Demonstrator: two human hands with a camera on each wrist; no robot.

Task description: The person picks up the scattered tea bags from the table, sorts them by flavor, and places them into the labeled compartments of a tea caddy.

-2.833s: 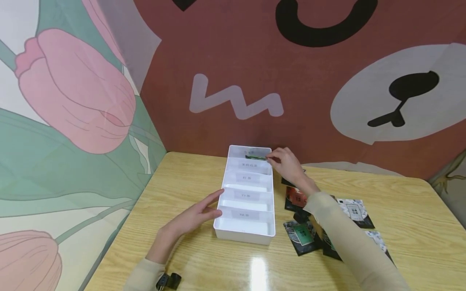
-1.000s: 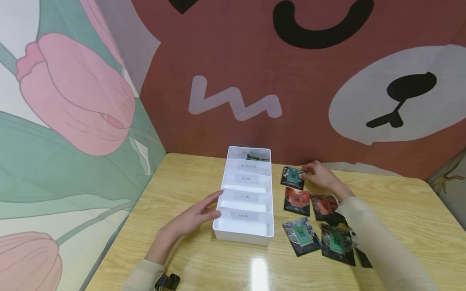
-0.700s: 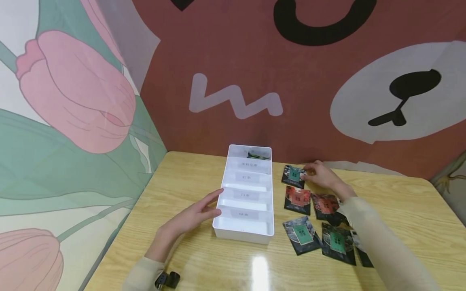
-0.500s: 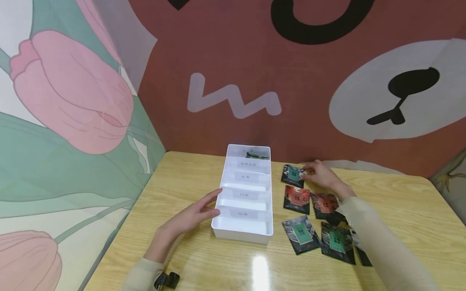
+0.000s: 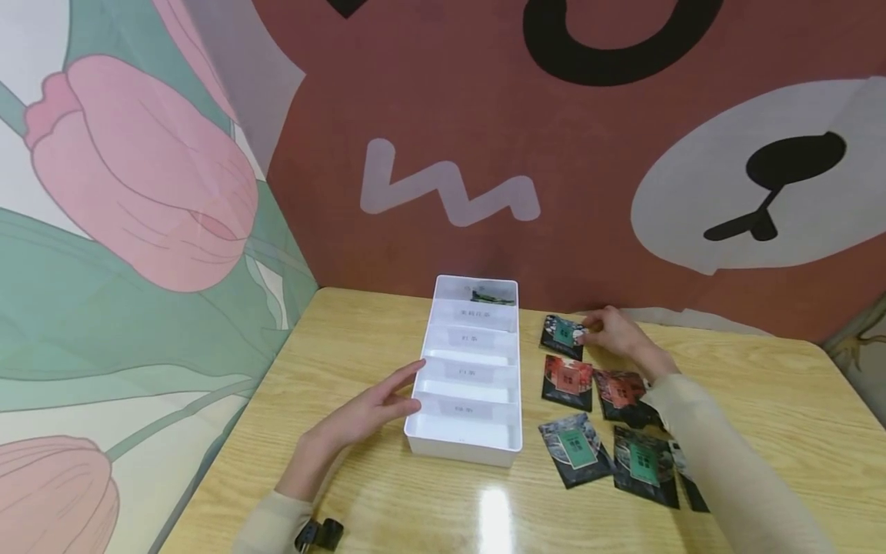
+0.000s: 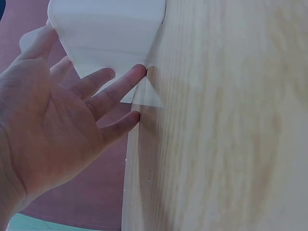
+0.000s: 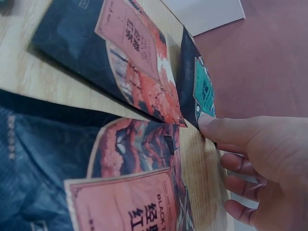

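Observation:
A white divided box with labelled compartments stands lengthwise on the table. My left hand rests its fingertips on the box's left side; in the left wrist view the fingers are spread and hold nothing. To the right of the box, my right hand pinches the right edge of a tea sachet with a teal label. The right wrist view has the thumb on top of that sachet's corner. A dark green sachet lies in the box's rearmost compartment.
Two red-labelled tea sachets lie nearer me. In front of them are two green-labelled ones, with another sachet partly under the right sleeve. A printed wall stands behind the table.
My right hand has left the rear compartment, where the dark green sachet now lies, and moved right to the teal-labelled sachet. Over the last second both hands stay nearly still.

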